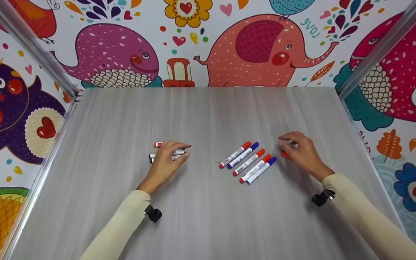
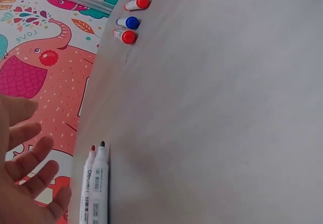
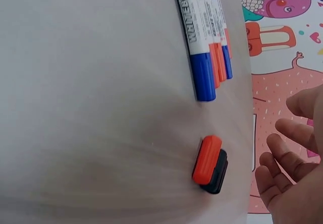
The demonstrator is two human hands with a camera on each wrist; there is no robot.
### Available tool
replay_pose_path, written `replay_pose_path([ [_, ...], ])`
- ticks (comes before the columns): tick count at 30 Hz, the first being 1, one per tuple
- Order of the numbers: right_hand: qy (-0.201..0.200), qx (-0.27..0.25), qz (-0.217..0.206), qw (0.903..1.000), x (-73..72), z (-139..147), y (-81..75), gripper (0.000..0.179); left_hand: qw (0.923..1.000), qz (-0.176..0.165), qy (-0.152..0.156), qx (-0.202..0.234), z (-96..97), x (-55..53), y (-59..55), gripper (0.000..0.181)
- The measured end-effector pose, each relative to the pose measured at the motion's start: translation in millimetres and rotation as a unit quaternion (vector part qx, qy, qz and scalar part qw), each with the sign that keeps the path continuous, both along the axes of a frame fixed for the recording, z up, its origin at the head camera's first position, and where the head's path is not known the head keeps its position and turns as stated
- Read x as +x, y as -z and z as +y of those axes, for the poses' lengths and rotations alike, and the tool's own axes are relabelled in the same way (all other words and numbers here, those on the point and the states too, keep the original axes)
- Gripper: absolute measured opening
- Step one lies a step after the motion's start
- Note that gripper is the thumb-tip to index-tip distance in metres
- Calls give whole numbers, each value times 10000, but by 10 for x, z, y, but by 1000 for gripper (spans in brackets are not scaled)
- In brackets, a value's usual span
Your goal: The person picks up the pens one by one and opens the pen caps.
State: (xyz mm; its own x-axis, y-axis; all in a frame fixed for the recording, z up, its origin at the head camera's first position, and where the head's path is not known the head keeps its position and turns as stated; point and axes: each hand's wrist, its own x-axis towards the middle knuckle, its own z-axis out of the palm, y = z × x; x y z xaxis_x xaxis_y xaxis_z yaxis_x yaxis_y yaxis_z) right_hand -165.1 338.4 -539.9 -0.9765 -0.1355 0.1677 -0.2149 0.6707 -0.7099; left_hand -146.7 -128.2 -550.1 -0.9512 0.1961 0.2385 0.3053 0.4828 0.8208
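Observation:
My left hand [image 1: 165,159] is held above a group of uncapped whiteboard markers, its fingers loosely bent and holding nothing. In the left wrist view, one bare tip is red on a white marker [image 2: 87,188] and another is black on the marker [image 2: 100,183] beside it. Over at the right, my right hand [image 1: 303,151] hovers beside a loose red cap [image 3: 207,160], with relaxed fingers [image 3: 298,138] around nothing. Against that cap lies a black cap [image 3: 218,174], which the hand hides in the head view.
Between the hands, several capped markers lie slanted in a row, among them a red one [image 1: 235,154] and a blue one [image 1: 262,170]. The grey tabletop [image 1: 200,216] is bordered by walls printed with cartoon animals [image 1: 255,50] and metal frame bars [image 1: 385,50].

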Motion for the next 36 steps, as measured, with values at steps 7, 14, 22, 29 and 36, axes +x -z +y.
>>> replay_pose_path([
  [7,-76,-2,18,10000,28,-128,-36,24,9999,-2,102,23,29,2,-32,28],
  [14,-179,-44,-9,9998,24,-235,-80,27,9997,62,196,130,91,1,-44,29],
  [22,-258,-313,-15,9992,-20,-308,-76,26,9990,10,326,312,202,20,-25,30],
  [29,-246,-415,-201,9986,-10,-397,-13,28,9988,-8,433,216,330,67,70,31],
  [36,-405,-514,-192,9977,-16,-500,37,27,9980,217,556,198,459,132,141,28],
])
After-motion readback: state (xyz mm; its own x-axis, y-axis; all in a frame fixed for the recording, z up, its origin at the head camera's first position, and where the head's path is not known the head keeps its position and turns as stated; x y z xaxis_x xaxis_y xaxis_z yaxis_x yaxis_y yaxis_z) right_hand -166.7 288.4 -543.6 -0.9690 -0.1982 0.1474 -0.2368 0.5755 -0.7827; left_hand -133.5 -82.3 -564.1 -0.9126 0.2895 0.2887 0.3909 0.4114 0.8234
